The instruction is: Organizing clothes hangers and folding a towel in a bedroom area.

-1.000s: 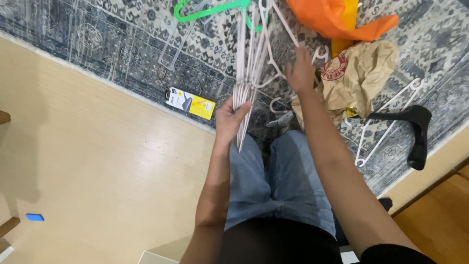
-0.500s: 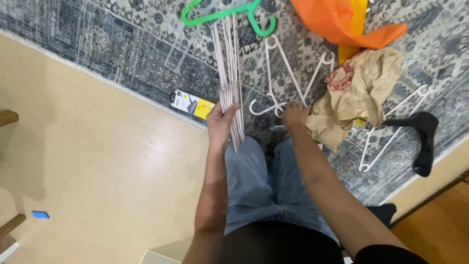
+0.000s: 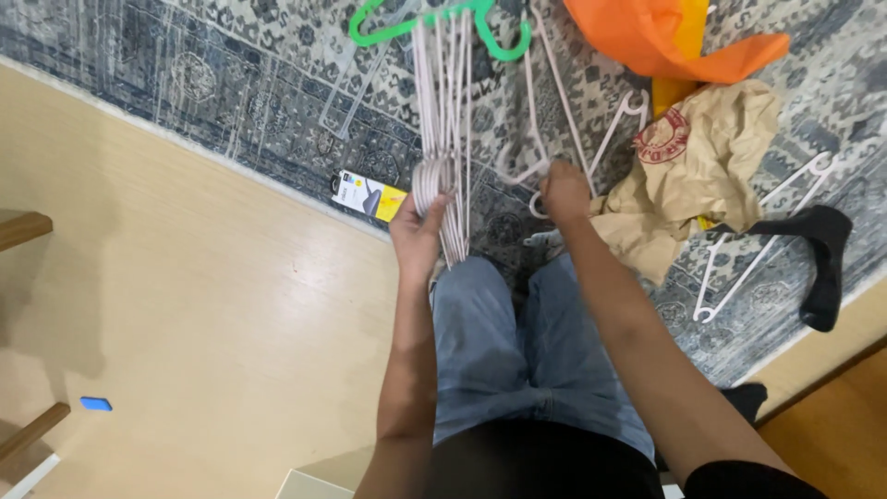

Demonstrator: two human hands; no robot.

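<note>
Nearest are my two knees in blue jeans [image 3: 517, 351], where wooden floor [image 3: 185, 305] meets the patterned rug [image 3: 231, 83]. My left hand [image 3: 418, 233] has its grip clamped on a bundle of pale pink hangers [image 3: 442, 111], held by the hooks, the arms fanning far across the rug; I cannot count them exactly. My right hand [image 3: 565, 189] has its grip pinched together on one more pink hanger [image 3: 545, 102] lying just right of the bundle. Left of my left hand lies one small yellow and white card [image 3: 368, 195]. To the right sit one crumpled brown paper bag [image 3: 702, 176], two white hangers [image 3: 758, 240] and one black sock [image 3: 825, 259]. Farthest are one green hanger [image 3: 434, 18] and one orange bag [image 3: 665, 37].
</note>
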